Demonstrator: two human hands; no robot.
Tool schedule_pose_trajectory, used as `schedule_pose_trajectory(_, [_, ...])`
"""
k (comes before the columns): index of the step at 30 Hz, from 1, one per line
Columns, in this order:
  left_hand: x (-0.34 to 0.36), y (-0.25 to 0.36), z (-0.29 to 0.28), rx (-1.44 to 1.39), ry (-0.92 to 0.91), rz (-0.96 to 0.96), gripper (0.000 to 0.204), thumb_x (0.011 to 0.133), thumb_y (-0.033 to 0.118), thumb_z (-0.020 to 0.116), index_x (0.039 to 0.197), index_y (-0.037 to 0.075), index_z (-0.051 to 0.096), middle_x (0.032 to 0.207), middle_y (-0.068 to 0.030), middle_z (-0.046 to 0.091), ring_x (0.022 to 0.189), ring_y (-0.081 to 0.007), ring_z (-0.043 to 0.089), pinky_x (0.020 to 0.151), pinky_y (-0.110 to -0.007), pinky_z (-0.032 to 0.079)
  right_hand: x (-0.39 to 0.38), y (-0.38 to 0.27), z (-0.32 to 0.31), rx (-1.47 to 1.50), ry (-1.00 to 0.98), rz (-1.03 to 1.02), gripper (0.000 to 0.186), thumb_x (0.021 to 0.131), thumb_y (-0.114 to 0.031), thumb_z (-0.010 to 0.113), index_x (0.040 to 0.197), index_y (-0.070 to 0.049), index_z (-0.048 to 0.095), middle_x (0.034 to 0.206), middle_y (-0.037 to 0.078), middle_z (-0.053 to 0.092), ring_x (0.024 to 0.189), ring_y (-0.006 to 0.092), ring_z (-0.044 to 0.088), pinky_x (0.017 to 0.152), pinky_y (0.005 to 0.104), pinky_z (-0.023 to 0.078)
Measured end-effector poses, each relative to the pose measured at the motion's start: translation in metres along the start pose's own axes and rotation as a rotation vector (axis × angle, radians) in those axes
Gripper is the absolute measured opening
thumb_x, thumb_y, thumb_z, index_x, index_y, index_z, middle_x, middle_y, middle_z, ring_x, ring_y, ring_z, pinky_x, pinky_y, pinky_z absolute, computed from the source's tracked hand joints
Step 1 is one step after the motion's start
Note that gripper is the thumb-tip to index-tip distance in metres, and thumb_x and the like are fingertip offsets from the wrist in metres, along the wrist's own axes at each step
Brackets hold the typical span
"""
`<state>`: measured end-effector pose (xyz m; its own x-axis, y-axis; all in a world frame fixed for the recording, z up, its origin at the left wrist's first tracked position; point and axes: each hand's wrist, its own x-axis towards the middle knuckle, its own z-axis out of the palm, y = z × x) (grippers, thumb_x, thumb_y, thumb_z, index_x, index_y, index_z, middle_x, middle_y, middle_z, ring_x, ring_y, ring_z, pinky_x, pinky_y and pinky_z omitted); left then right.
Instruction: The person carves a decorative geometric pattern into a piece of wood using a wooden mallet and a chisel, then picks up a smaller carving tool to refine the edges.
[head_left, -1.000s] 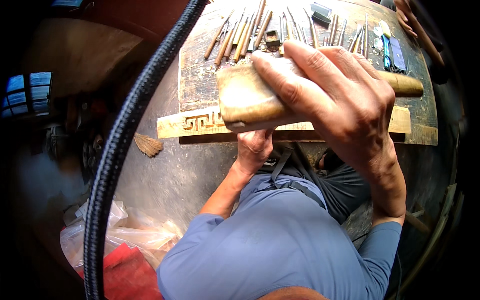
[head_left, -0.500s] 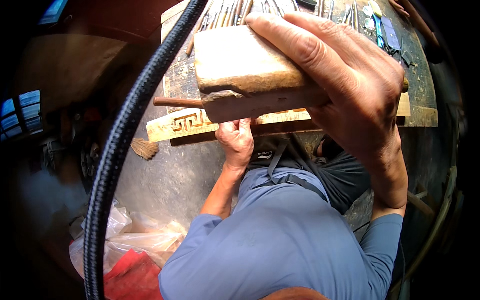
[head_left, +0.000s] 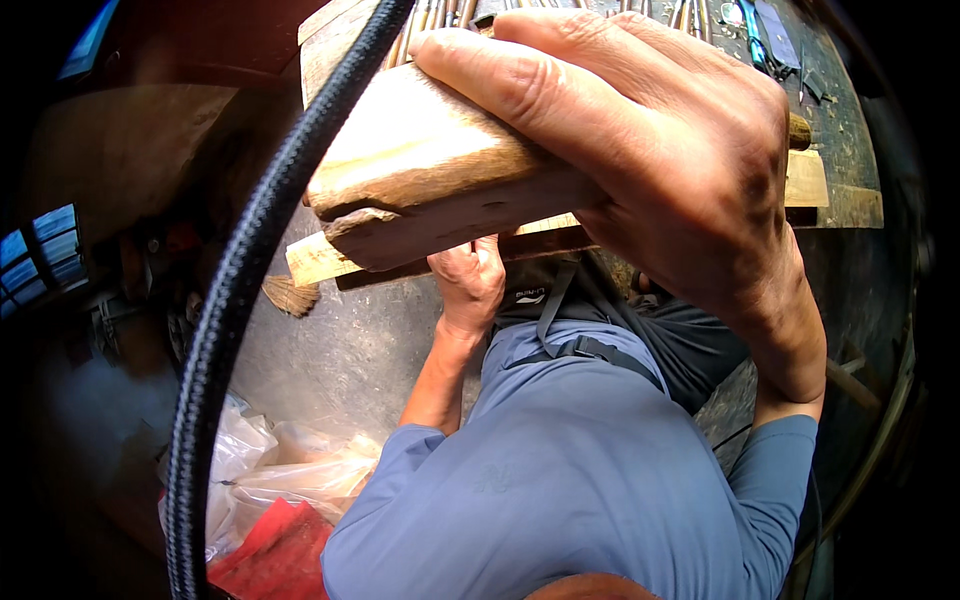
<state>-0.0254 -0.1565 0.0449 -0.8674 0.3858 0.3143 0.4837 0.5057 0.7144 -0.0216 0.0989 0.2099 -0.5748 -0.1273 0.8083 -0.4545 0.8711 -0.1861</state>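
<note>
My right hand (head_left: 670, 140) grips a thick wooden mallet (head_left: 430, 150) high over the bench edge, its fingers spread across the block's top. The mallet's head is worn, with a split along its near lower left corner. Below it, at the near edge of the bench, my left hand (head_left: 468, 285) is closed, thumb up, against a long pale wooden board (head_left: 318, 258). Whatever the left fingers hold is hidden behind the mallet. The mallet also covers most of the board, including its carved part.
Several slim hand tools (head_left: 432, 16) lie along the back of the worn workbench (head_left: 845, 130). A black braided cable (head_left: 258, 225) crosses the view at left. On the floor are a straw broom (head_left: 290, 296), clear plastic bags (head_left: 300, 465) and red cloth-like material (head_left: 275, 555).
My right hand has carried the mallet left and closer, tilting it so that it now hides the board's carved pattern. My left hand has stayed nearly still.
</note>
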Motion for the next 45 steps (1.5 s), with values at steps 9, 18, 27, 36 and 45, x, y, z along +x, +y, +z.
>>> schedule_pose_trajectory(9, [0.006,0.008,-0.002,0.075,-0.015,0.099,0.014,0.105,-0.001,0.066,0.118,-0.002,0.064,0.096,-0.0137,0.075,0.082,-0.0243,0.071,0.08,-0.035,0.057,-0.003,-0.002,0.0,-0.005,0.015,-0.017,0.05,0.083,-0.026,0.084,0.13,-0.009,0.078,0.11,0.012,0.08,0.098,0.028,0.08,0.078,0.0387,0.066])
schedule_pose_trajectory(18, [0.003,0.024,-0.003,0.031,-0.142,0.069,0.026,0.103,-0.004,0.074,0.127,0.001,0.066,0.104,-0.018,0.081,0.089,-0.0372,0.081,0.076,-0.045,0.063,0.0,0.003,0.0,-0.045,0.015,-0.038,0.046,0.085,-0.023,0.081,0.129,-0.008,0.077,0.109,0.012,0.079,0.098,0.0268,0.079,0.075,0.038,0.066])
schedule_pose_trajectory(27, [-0.002,0.017,-0.002,0.159,-0.189,0.151,0.034,0.1,-0.008,0.075,0.13,0.0,0.062,0.099,-0.0169,0.081,0.088,-0.0344,0.083,0.074,-0.041,0.064,0.002,0.005,0.001,-0.093,0.017,-0.055,0.042,0.088,-0.021,0.079,0.128,-0.007,0.076,0.108,0.011,0.078,0.098,0.0256,0.078,0.073,0.0373,0.066])
schedule_pose_trajectory(36, [0.018,0.021,0.01,0.174,-0.181,0.128,0.036,0.1,0.004,0.081,0.132,0.004,0.064,0.091,-0.0209,0.079,0.077,-0.0374,0.079,0.063,-0.046,0.058,-0.001,0.017,-0.012,-0.21,-0.041,-0.042,0.038,0.09,-0.018,0.076,0.126,-0.006,0.075,0.107,0.01,0.077,0.099,0.0244,0.077,0.071,0.0367,0.066])
schedule_pose_trajectory(45, [-0.009,0.01,0.018,-0.252,0.003,-0.106,0.014,0.112,-0.002,0.063,0.124,-0.003,0.056,0.108,-0.0154,0.083,0.095,-0.0186,0.081,0.091,-0.036,0.069,-0.01,0.022,0.002,-0.264,0.025,-0.073,0.035,0.092,-0.015,0.074,0.125,-0.004,0.074,0.107,0.009,0.076,0.099,0.024,0.076,0.069,0.0363,0.066])
